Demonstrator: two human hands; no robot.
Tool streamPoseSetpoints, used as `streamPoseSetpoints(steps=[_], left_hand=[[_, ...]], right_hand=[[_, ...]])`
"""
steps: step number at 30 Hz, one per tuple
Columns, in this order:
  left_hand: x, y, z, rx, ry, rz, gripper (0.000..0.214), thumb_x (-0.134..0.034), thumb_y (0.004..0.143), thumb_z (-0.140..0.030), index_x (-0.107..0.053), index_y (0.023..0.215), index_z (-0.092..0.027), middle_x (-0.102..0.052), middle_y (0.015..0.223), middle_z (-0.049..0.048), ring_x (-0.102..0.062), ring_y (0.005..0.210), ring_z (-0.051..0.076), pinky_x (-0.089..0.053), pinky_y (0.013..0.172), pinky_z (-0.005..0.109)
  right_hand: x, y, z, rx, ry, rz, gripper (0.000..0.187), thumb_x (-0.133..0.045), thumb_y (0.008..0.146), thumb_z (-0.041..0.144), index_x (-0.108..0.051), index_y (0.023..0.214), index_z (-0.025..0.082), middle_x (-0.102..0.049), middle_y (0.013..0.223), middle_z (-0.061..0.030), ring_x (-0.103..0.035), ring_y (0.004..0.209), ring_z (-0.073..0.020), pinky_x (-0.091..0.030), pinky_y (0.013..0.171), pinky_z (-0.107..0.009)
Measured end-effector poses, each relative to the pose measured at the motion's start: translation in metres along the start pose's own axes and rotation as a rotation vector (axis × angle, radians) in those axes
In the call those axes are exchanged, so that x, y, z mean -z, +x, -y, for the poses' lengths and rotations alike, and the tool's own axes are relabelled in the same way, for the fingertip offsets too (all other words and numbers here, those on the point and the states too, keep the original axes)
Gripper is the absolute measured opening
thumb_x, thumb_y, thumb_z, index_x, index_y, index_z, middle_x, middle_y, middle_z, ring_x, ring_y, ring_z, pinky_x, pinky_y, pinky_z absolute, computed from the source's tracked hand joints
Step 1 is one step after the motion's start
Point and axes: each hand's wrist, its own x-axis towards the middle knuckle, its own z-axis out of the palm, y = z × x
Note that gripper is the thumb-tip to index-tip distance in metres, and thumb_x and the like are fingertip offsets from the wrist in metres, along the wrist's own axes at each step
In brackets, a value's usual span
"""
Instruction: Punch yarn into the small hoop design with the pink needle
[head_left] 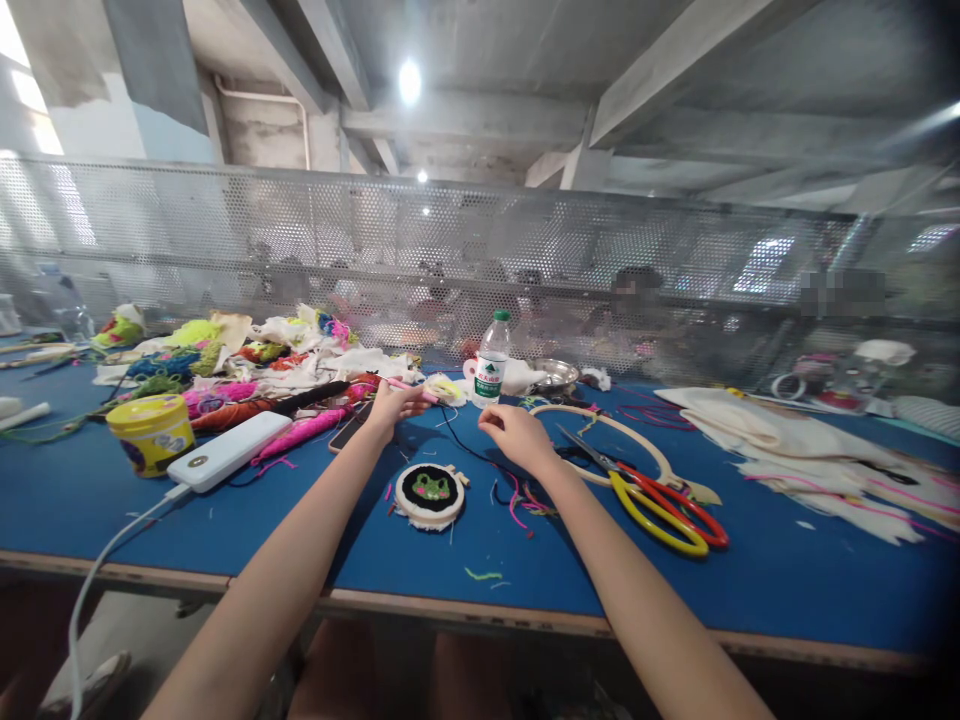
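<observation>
Blue table [787, 580]: white fabric pile [810, 450] toward the far right corner, yarn heap [225, 360] far left. Large wooden hoop [637, 440] and yellow-red scissors [664, 505] lie right of centre. Power bank [229, 450] and yellow tub [150, 432] sit on the left, water bottle [491, 365] at the far edge. Small frog hoop [430, 492] lies mid-table, between the arms. Left hand [394, 405] is closed around a pink pen tool [411, 386]. Right hand [517, 435] has fingertips pinched over the black thread [461, 445]; can't tell if it's gripped.
</observation>
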Motion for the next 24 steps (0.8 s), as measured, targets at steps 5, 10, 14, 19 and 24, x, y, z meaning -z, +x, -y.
streamPoseSetpoints(steps=[5,10,14,19,24], left_hand=[[0.003,0.003,-0.002,0.021,0.003,-0.062,0.053,-0.068,0.064,-0.018,-0.033,0.104,-0.018,-0.061,0.058,0.0,-0.062,0.048,0.016,-0.048,0.049,0.026],[0.005,0.004,-0.002,0.026,-0.01,-0.116,0.047,-0.066,0.064,-0.014,-0.034,0.098,-0.018,-0.061,0.056,0.0002,-0.06,0.046,0.015,-0.046,0.046,0.023],[0.007,0.002,-0.006,0.007,-0.026,-0.162,0.034,-0.064,0.064,-0.013,-0.039,0.086,-0.017,-0.061,0.055,0.0014,-0.058,0.045,0.012,-0.042,0.042,0.018],[0.01,0.0,-0.009,-0.006,-0.046,-0.206,0.019,-0.06,0.066,-0.011,-0.042,0.069,-0.016,-0.06,0.051,0.0024,-0.053,0.041,0.009,-0.037,0.039,0.016],[0.01,0.003,-0.007,-0.031,-0.063,-0.214,0.018,-0.061,0.065,-0.011,-0.044,0.065,-0.015,-0.059,0.05,0.002,-0.052,0.041,0.009,-0.036,0.038,0.016]], right_hand=[[0.001,0.0,0.0,-0.025,-0.012,0.022,0.009,-0.054,0.075,0.021,-0.062,0.071,0.021,-0.066,0.072,-0.0002,-0.056,0.067,-0.0145,-0.031,0.055,-0.022],[0.002,0.001,0.0,-0.052,-0.026,0.028,0.009,-0.055,0.074,0.02,-0.063,0.071,0.021,-0.066,0.072,0.0,-0.056,0.067,-0.014,-0.03,0.054,-0.022],[0.005,0.001,-0.003,-0.079,-0.044,0.01,0.008,-0.055,0.074,0.02,-0.062,0.07,0.021,-0.066,0.073,0.0001,-0.056,0.068,-0.0146,-0.028,0.052,-0.022],[0.008,0.001,-0.01,-0.101,-0.055,-0.025,0.01,-0.052,0.075,0.02,-0.061,0.072,0.022,-0.065,0.074,0.0002,-0.054,0.066,-0.0137,-0.026,0.051,-0.022],[0.008,0.002,-0.013,-0.118,-0.058,-0.042,0.011,-0.05,0.076,0.02,-0.06,0.072,0.021,-0.064,0.074,0.0,-0.053,0.065,-0.0136,-0.026,0.05,-0.022]])
